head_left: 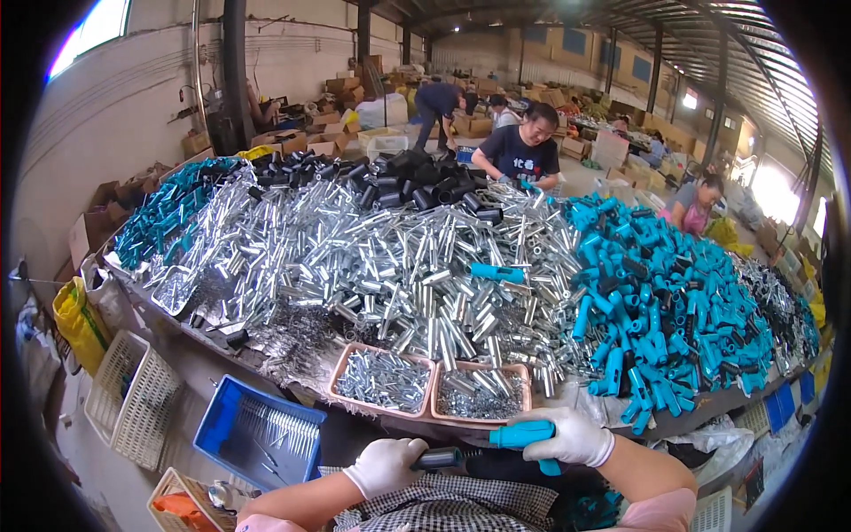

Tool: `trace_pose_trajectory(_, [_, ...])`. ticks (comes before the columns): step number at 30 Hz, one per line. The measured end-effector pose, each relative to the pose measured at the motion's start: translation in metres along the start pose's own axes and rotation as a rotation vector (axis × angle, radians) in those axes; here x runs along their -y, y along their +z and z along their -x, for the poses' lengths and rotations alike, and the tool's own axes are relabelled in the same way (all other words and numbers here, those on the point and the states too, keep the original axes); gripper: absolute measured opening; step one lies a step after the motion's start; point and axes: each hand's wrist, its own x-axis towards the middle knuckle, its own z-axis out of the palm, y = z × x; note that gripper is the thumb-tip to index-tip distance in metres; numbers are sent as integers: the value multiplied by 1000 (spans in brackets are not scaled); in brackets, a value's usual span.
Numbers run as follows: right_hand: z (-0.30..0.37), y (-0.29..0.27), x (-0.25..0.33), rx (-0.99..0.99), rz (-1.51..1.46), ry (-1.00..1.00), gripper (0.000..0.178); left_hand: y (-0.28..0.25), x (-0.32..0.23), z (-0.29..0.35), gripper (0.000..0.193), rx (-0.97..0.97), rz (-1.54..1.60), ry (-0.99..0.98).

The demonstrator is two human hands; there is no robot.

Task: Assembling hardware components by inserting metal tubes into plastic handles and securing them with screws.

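My left hand [387,466], in a white glove, is closed round one end of a short dark tube [441,457] with a metallic sheen. My right hand [572,436], gloved the same way, grips a teal plastic handle-shaped piece [519,434]; a teal part also shows below its fingers. The two held pieces are apart, in front of my checked apron [434,505]. Just beyond my hands, two pink trays sit at the table edge. Small metal parts fill the left tray [333,390], and springy-looking bits with a few tubes fill the right tray [528,399].
Silver metal tubes [390,266] are heaped across the table, with black sleeves [425,182] behind. Teal parts [674,301] pile up at right, more at far left. A blue crate [222,399] and cream baskets [133,399] stand lower left. A co-worker [525,151] works across the table.
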Motion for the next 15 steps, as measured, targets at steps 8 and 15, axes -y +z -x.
trace_pose_trajectory(8, [-11, 21, -12, 157, 232, -187, 53, -6, -5, -10, 30, 122, -45, 127])
trace_pose_trajectory(15, [5, 6, 4, -13, 2, -93, 50, -3, 1, -2, 30, 45, 42, 36])
